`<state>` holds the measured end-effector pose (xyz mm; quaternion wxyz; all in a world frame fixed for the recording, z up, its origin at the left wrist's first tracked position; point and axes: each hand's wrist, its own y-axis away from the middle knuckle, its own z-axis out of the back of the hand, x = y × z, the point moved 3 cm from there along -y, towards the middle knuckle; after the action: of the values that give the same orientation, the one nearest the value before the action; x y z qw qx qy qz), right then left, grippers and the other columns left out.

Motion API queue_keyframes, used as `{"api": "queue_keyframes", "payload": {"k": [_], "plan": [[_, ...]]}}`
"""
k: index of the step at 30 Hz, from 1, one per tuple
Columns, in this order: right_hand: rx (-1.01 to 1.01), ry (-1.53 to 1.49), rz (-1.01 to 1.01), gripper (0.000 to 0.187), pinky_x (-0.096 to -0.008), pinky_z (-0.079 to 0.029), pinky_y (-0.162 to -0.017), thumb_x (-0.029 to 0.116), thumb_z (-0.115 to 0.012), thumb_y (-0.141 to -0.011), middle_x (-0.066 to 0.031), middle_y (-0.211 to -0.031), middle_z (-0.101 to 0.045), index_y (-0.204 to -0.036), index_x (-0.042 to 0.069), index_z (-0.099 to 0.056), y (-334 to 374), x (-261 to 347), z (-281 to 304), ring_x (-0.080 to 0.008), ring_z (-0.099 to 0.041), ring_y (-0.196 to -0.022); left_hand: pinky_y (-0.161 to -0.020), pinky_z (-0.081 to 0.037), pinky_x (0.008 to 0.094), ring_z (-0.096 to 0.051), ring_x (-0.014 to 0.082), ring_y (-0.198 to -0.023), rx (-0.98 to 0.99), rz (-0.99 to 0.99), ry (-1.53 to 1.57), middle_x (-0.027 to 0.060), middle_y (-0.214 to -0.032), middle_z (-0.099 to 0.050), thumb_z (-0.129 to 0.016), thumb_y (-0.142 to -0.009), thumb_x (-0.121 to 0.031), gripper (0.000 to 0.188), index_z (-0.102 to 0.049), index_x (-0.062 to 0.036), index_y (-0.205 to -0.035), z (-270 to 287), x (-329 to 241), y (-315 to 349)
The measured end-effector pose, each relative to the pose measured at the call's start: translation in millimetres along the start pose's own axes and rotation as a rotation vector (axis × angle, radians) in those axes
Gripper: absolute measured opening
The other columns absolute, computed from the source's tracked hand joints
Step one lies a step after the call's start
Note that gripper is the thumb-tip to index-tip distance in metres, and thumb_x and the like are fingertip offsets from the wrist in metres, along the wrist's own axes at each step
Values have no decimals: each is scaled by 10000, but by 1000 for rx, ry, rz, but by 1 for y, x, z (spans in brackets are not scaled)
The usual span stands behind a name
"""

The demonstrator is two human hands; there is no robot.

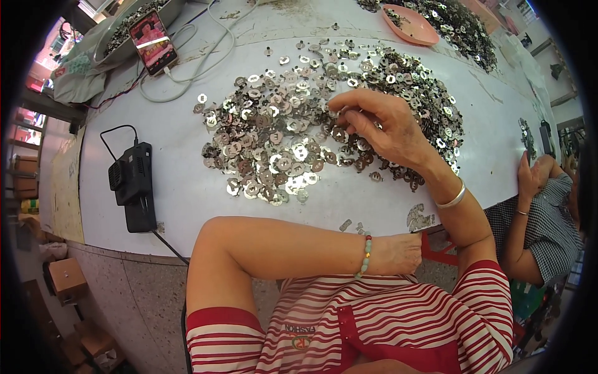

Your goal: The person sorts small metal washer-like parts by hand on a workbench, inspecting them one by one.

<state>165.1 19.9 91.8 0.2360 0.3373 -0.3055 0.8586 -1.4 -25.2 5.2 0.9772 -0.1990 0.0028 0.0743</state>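
A wide heap of small shiny metal discs with cut-out centres [274, 124] spreads over the white table. Above the right part of this heap is my right hand [389, 124], with a silver bangle at its wrist. Its index finger and thumb curl toward each other over the discs; whatever lies between their tips is too small to make out. My left forearm rests bent along the near table edge, with a beaded bracelet at the wrist. My left hand [398, 254] hangs at that edge, its back showing and its fingers mostly hidden.
A phone [153, 45] on a white cable leans by a bin of metal parts [118, 38] at the far left. Nearer stands a black corded device [134, 181]. A pink tray [411, 28] and another dark heap [464, 31] lie far right. Another person [539, 218] sits at right.
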Motion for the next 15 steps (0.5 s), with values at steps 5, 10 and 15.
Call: {"api": "queue_keyframes", "payload": {"k": [5, 10, 15], "plan": [[-70, 166, 90, 210, -346, -524, -755, 27, -598, -852, -115, -1025, -648, -1056, 48, -643, 0, -4, 2, -260, -634, -888, -615, -440, 326, -596, 208, -650, -54, 7, 28, 86, -614, -596, -579, -691, -148, 139, -635, -65, -595, 6, 1, 2], [80, 272, 240, 233, -392, -499, -861, 18, -628, -818, -127, -1076, -607, -1049, 45, -631, 5, 4, -6, -316, -584, -1022, -624, -453, 328, -610, 218, -660, -44, -1, 168, 97, -627, -613, -584, -698, -142, 155, -641, -53, -585, 14, 5, 0], [61, 174, 234, 202, -376, -516, -793, 8, -627, -804, -116, -966, -642, -1001, 43, -649, 5, 11, 2, -296, -620, -942, -652, -462, 333, -616, 223, -690, -45, -1, 214, 102, -646, -619, -584, -724, -142, 166, -643, -53, -596, 13, 2, -1]]}}
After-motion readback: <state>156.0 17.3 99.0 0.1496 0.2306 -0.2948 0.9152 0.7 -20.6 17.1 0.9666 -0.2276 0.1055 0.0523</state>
